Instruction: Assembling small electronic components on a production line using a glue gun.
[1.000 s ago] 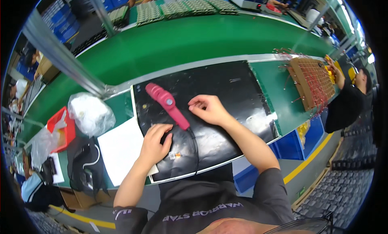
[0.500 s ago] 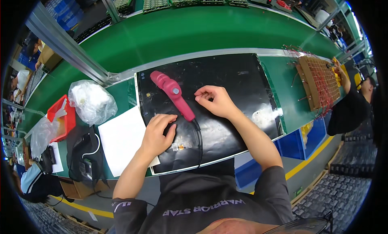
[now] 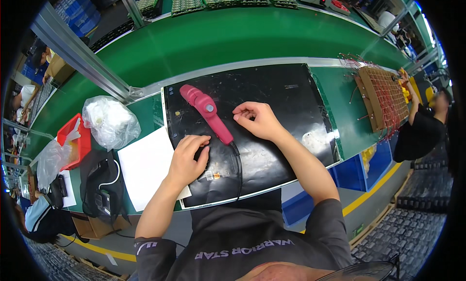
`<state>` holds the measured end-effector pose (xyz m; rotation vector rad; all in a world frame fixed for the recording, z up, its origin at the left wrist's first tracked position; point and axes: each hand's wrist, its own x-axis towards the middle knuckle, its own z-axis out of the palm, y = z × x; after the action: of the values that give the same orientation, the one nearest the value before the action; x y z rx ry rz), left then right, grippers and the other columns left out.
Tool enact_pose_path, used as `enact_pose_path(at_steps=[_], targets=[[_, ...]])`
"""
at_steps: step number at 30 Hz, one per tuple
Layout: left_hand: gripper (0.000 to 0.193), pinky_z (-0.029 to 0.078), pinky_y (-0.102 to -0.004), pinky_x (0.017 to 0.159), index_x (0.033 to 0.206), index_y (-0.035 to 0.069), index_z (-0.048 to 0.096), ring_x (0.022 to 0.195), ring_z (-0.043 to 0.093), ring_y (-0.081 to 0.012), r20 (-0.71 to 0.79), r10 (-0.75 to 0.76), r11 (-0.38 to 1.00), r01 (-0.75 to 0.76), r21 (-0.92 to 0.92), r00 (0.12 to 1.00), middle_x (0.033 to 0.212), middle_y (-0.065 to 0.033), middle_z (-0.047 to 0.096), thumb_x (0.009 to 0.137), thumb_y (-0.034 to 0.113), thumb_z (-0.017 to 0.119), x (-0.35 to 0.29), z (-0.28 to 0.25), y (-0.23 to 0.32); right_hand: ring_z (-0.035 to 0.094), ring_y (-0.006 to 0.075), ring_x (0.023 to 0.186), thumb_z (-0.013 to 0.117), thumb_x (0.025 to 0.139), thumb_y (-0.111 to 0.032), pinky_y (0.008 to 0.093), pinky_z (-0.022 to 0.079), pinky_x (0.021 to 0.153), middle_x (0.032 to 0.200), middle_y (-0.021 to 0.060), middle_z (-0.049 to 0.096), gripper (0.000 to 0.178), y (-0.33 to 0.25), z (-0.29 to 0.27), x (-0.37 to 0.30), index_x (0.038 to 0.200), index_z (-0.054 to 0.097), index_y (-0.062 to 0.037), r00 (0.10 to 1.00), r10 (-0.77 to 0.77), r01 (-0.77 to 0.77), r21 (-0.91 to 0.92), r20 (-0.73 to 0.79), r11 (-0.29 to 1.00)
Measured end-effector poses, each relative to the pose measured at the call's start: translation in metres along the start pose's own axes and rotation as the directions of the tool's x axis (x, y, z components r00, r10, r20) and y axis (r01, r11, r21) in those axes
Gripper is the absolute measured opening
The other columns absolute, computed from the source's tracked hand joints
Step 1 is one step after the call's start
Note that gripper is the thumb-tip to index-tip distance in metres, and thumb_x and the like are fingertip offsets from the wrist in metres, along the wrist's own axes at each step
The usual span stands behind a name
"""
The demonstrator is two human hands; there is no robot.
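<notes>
A pink corded handheld appliance [image 3: 209,112] with a rounded head and a pale round button lies slantwise on a black mat [image 3: 276,94]. Its dark cable [image 3: 239,172] runs toward the mat's near edge. Just left of the handle's lower end, my left hand [image 3: 189,157] rests on the mat, empty and open, thumb apart from the fingers. My right hand [image 3: 259,121] lies to the right of the handle, apart from it. Its fingers curl loosely toward the thumb, and I see nothing held in them.
White paper [image 3: 145,169] lies left of the mat, near a clear plastic bag [image 3: 110,123], a red bin [image 3: 80,142] and a black bag [image 3: 102,189]. At right stands a cardboard grid with red wires [image 3: 381,99], beside a co-worker [image 3: 422,130]. A metal post [image 3: 80,53] rises at left.
Both my hands have barely shifted, and the pink appliance stays in place. At the right, the co-worker's body and arm have moved slightly.
</notes>
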<state>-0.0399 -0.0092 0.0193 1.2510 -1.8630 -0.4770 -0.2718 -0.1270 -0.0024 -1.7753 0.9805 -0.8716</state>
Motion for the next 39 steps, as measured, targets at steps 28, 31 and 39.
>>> enact_pose_path(at_steps=[28, 31, 39], targets=[[0.023, 0.033, -0.0341, 0.097, 0.115, 0.024, 0.071, 0.105, 0.058, -0.0103, -0.505, 0.389, 0.642, -0.620, -0.451, 0.770, 0.115, 0.0061, 0.066, 0.096, 0.032, 0.062, -0.012, -0.139, 0.133, 0.062, 0.0060, 0.080, 0.071, 0.088, -0.006, 0.0219, 0.051, 0.075, 0.090, 0.0039, 0.069, 0.017, 0.000, 0.000, 0.001, 0.103, 0.069, 0.0038, 0.993, 0.097, -0.097, 0.005, 0.073, 0.995], [0.028, 0.035, -0.0352, 0.099, 0.121, 0.020, 0.068, 0.105, 0.059, -0.0125, -0.468, 0.394, 0.653, -0.599, -0.463, 0.791, 0.121, 0.0017, 0.063, 0.094, 0.025, 0.064, -0.013, -0.144, 0.132, 0.062, 0.0063, 0.081, 0.070, 0.089, -0.006, 0.0221, 0.051, 0.076, 0.090, 0.0043, 0.069, 0.017, 0.003, 0.000, 0.001, 0.103, 0.068, 0.0038, 0.992, 0.105, -0.106, 0.002, 0.064, 0.994], [0.029, 0.035, -0.0358, 0.099, 0.122, 0.019, 0.066, 0.107, 0.058, -0.0139, -0.460, 0.354, 0.666, -0.564, -0.488, 0.815, 0.121, 0.0003, 0.063, 0.094, 0.023, 0.062, -0.087, -0.173, 0.133, 0.063, 0.0071, 0.083, 0.070, 0.089, -0.006, 0.0223, 0.051, 0.077, 0.093, 0.0053, 0.069, 0.018, 0.001, 0.000, 0.001, 0.104, 0.068, 0.0042, 0.990, 0.121, -0.122, 0.012, 0.067, 0.993]])
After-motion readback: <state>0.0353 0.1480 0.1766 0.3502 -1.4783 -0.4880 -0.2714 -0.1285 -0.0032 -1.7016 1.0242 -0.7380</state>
